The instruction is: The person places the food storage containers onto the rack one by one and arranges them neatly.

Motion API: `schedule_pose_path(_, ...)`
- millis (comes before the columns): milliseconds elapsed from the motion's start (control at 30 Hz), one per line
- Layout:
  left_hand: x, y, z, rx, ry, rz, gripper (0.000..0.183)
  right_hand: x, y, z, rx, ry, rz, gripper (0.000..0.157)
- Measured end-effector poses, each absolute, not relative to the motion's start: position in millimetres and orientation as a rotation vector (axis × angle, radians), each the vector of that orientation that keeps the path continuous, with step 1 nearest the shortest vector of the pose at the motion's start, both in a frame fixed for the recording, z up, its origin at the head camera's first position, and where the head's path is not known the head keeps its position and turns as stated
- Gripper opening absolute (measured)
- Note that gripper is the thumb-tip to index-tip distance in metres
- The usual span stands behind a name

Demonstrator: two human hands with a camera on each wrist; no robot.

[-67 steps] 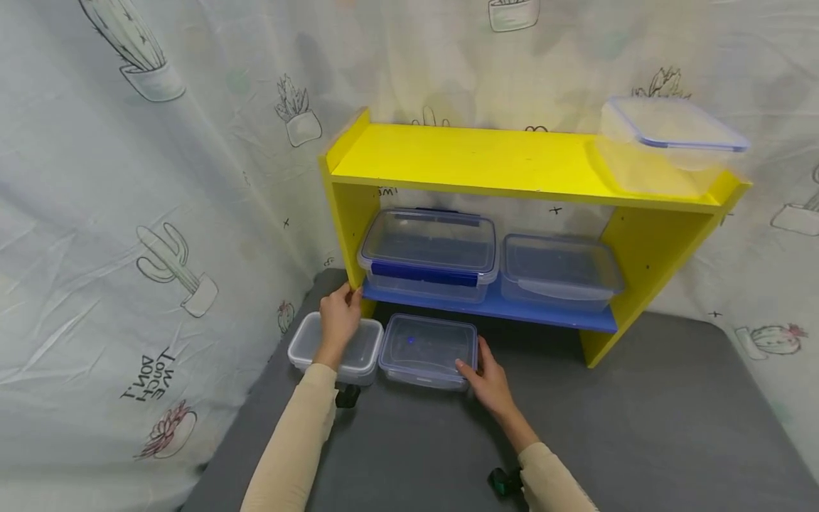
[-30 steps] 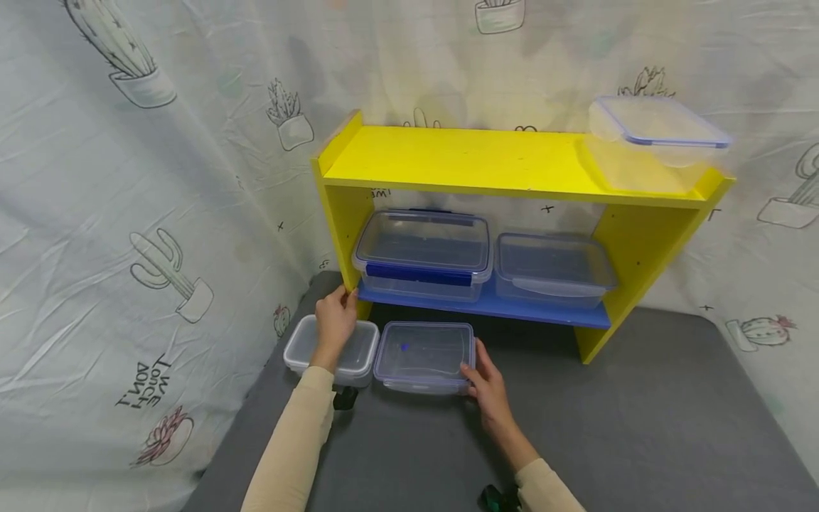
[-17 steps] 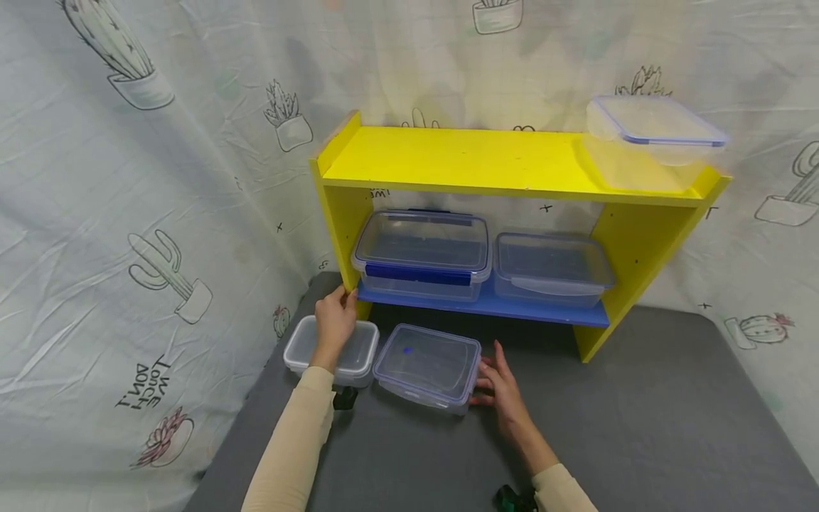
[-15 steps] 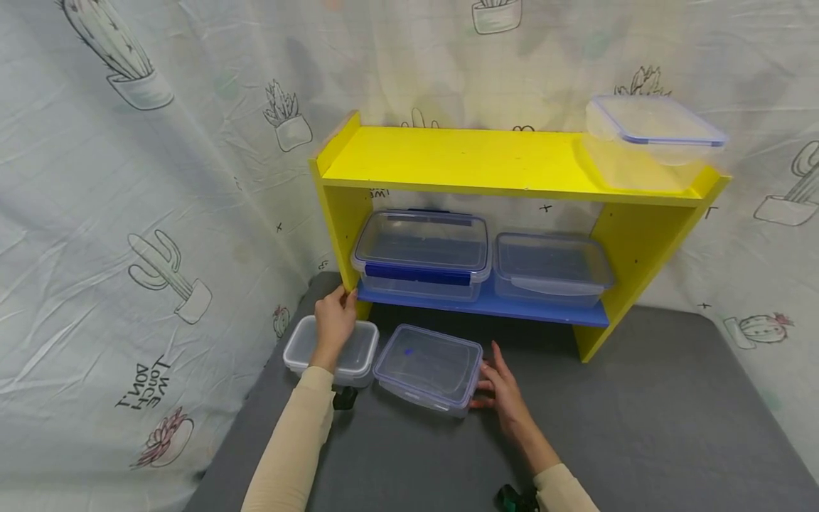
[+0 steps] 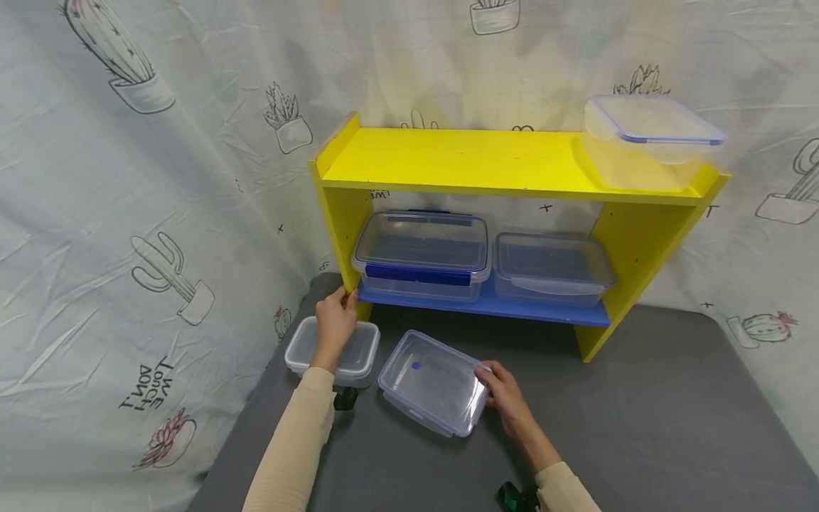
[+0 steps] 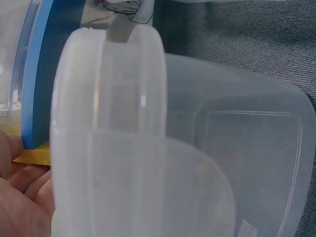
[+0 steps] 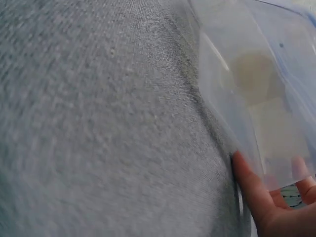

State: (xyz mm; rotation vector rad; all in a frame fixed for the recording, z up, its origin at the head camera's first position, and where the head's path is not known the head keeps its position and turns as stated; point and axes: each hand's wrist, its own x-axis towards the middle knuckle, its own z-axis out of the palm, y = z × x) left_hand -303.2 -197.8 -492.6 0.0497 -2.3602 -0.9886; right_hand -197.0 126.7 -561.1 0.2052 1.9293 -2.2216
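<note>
My right hand [image 5: 505,395] grips the right end of a clear food container [image 5: 431,384] with a pale blue-rimmed lid and a small blue dot. Its thumb lies on the lid while the fingers go round the side. The container stands turned askew over the grey table. In the right wrist view, fingers [image 7: 252,187] press against its clear wall. At the shelf unit's lower left corner, my left hand [image 5: 335,323] pinches the yellow side panel [image 5: 333,235] beside the blue shelf board [image 5: 499,306]. Beneath that wrist sits a white-rimmed container [image 5: 301,346], partly hidden by the arm.
A large container with dark blue clips [image 5: 422,245] and a smaller clear one [image 5: 553,263] stand on the blue board. Another clear container [image 5: 659,128] sits at the right end of the yellow top [image 5: 480,153]. Printed cloth [image 5: 211,142] hangs behind and to the left.
My right hand has swung the blue-rimmed container's right end toward me, away from the white-rimmed one, shifting its grip along the way. My left hand has stayed at the shelf corner.
</note>
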Motion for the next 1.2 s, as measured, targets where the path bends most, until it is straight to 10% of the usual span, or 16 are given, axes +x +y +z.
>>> schedule_pose_path(167,-303.5,-197.0,-491.8,0.052,-2.364,-0.979,0.021,-197.3,135.1,-559.1,0.112,1.935,-2.138,0.014)
schedule_pose_path(367,-304.3,-196.7,-490.5,0.045,-2.369,-0.983,0.021,-198.3,155.2,-555.1,-0.204,1.845,-1.907,0.063)
schedule_pose_path(567,-303.8,-197.3,-493.2,0.063,-2.385,-0.99,0.021,-199.7,170.1,-556.4,-0.431,1.672,-1.843,0.079)
schedule_pose_path(1200,-303.9,-197.9,-493.8,0.069,-2.371,-0.989,0.021,-193.5,175.9,-568.1,-0.557,1.497,-1.9,0.056)
